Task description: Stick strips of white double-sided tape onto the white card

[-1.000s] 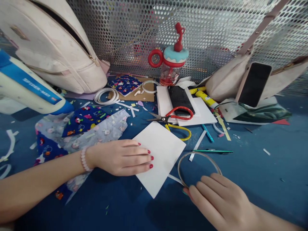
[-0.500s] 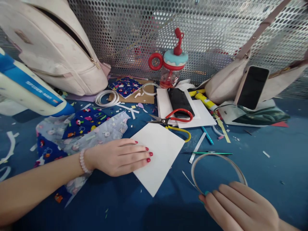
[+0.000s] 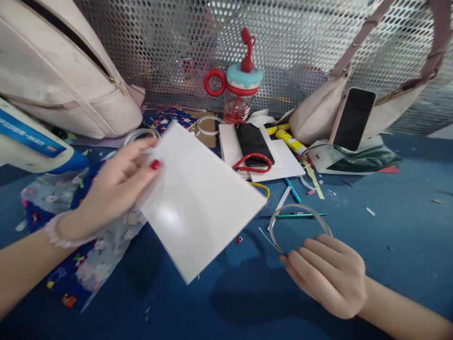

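Note:
My left hand [image 3: 116,186] is closed on a white square card [image 3: 203,200], pinching its left edge with the thumb in front. The card is tilted and raised off the blue table. To the right, my right hand [image 3: 327,276] is closed around the near side of a narrow roll of tape [image 3: 272,229]. A thin loose end of the tape sticks out beside the fingertips. Behind the roll lies a green pen-like stick [image 3: 300,215]. Past the card's right edge, the red handle [image 3: 255,168] of the scissors shows; their blades are hidden by the card.
Patterned cloth-like sheets [image 3: 106,264] lie under my left forearm. Along the back stand a pale backpack [image 3: 71,80], a cup with a red straw [image 3: 244,94], a handbag [image 3: 318,108] and a phone [image 3: 354,118]. A black device [image 3: 253,141] rests on white cards [image 3: 283,163]. Paper scraps are scattered about.
My left hand has gone from lying flat on the card to gripping its left edge, lifting it off the table. The card now covers the scissor blades. My right hand still holds the tape.

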Demonstrator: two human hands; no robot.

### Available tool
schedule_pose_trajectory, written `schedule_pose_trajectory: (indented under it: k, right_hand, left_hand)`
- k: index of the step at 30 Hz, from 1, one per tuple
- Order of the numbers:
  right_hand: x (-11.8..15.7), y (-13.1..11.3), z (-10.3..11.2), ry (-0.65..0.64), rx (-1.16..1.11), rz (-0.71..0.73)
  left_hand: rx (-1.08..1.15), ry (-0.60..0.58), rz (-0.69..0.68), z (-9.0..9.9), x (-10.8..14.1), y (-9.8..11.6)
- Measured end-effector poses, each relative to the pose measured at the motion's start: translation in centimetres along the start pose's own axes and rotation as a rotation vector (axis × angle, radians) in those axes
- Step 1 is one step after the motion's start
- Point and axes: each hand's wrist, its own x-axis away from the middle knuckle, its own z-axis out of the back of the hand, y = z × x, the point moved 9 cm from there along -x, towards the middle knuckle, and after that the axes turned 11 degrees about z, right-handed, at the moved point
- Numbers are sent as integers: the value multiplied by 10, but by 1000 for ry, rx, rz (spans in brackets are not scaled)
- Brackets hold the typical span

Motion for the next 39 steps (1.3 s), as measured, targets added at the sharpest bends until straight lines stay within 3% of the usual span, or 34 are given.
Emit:
schedule_pose_trajectory:
  k: [1, 2, 3, 5, 9, 23, 29, 39]
  right_hand:
    - [0, -1, 1, 10, -10, 9]
    - [1, -2, 3, 25, -16, 25]
    - [1, -3, 5, 44, -21, 45]
    - [3, -7, 7, 79, -30, 84]
    - [5, -11, 3, 74, -51, 127]
    - [6, -10, -19, -39, -97, 95]
    - [6, -12, -26, -89, -106, 98]
    - [6, -23, -35, -155, -151, 175]
  left_hand:
    - [69, 58, 154, 4, -8, -12]
    - [123, -3, 155, -4, -13, -10]
    - [133, -156, 154, -22, -16, -8]
    - [77, -328, 120, -45, -13, -1]
    - [-28, -469, 74, -65, 3, 8]
    - [-91, -497, -23, -71, 8, 21]
    - [-161, -421, -151, -69, 11, 33]
    - [-301, -329, -275, -72, 13, 33]
